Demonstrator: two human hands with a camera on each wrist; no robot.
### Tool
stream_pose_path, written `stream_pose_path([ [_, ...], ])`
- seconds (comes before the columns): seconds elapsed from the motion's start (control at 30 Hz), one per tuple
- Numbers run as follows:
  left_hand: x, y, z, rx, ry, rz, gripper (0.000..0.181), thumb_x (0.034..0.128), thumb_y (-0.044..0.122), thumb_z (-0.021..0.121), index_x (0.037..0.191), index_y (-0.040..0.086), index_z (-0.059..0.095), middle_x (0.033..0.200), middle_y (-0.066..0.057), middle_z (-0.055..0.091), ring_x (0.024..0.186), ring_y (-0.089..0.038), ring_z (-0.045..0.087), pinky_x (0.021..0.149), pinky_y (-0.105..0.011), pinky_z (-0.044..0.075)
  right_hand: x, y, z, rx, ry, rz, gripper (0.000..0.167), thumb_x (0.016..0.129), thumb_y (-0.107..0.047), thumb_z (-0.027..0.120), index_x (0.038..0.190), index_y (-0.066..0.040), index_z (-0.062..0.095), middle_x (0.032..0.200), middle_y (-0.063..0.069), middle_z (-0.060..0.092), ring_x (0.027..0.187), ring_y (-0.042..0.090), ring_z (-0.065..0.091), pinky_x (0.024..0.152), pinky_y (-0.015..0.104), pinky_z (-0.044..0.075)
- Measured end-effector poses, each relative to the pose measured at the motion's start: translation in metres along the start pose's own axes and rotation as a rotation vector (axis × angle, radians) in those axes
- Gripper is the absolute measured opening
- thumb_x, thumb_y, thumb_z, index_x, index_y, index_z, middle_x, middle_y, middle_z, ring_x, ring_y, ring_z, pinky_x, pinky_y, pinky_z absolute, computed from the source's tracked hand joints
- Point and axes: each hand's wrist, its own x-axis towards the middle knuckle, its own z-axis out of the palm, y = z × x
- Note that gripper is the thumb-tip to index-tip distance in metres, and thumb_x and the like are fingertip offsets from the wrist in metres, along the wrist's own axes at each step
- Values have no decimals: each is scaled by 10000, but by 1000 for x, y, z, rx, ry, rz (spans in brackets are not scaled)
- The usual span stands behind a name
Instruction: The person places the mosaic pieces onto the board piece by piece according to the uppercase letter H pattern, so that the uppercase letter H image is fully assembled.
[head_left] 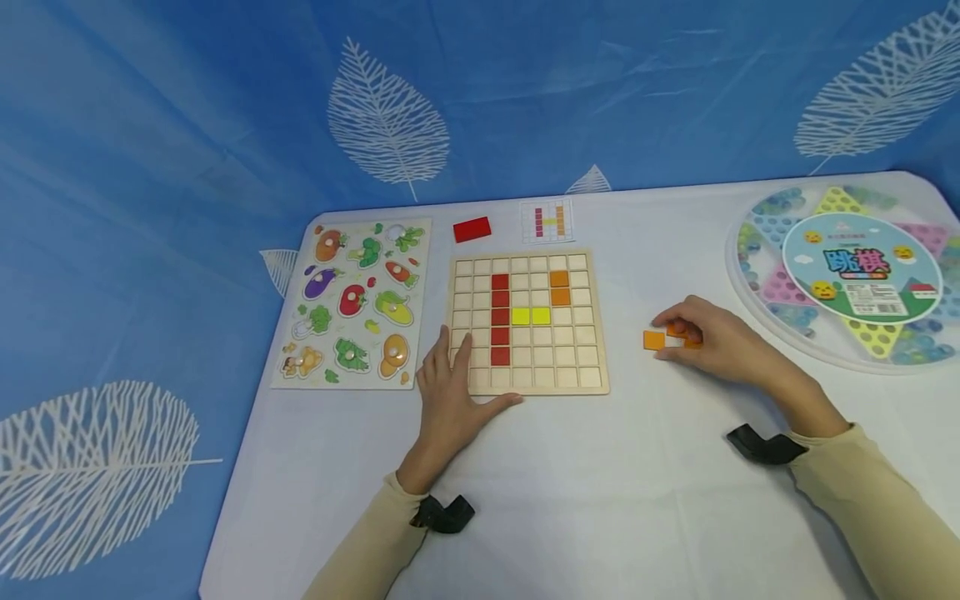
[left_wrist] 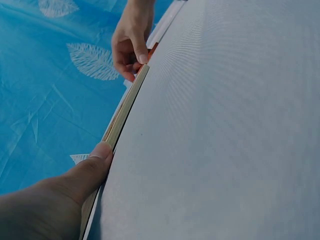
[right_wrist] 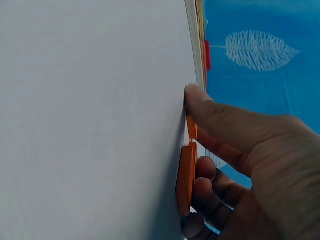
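My left hand (head_left: 447,398) rests at the near left corner of the wooden grid board (head_left: 551,377), fingers spread, thumb (left_wrist: 102,151) against its front edge. On the board lie a column of several red tiles (head_left: 500,317), two yellow tiles (head_left: 531,316) side by side and two orange tiles (head_left: 559,287). Right of the board, my right hand (head_left: 708,343) has its fingers curled around loose orange tiles on the table. One orange tile (head_left: 654,340) shows between thumb and forefinger; others are partly hidden under the hand. In the right wrist view an orange tile (right_wrist: 186,177) sits against the curled fingers.
A pattern card (head_left: 547,221) and a red rectangular piece (head_left: 472,230) lie behind the board. To the left is a vegetable puzzle board (head_left: 371,325). A round Chinese checkers box (head_left: 862,267) stands at the far right, beyond my right hand. Blue leaf-patterned cloth (head_left: 510,100) hangs behind.
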Motion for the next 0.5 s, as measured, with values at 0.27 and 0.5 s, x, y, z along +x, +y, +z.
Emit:
stream_pose_path([
  [0.27, 0, 0, 0, -9, -5, -3, 1081, 643, 577, 845, 1482, 71, 388, 1585, -221, 196, 1401, -383, 233, 1063, -580, 207, 4, -1, 4, -17, -16, -20, 300, 749, -65, 829, 999, -134, 677, 894, -33, 561, 755, 53, 464, 651, 151, 397],
  [0.5, 0, -1, 0, -4, -3, -4, 1086, 639, 579, 848, 1483, 74, 388, 1586, -217, 193, 1402, -378, 233, 1066, -574, 205, 5, -3, 4, -9, -22, -18, 291, 755, -60, 822, 997, -129, 676, 875, -28, 550, 731, 59, 448, 630, 155, 389],
])
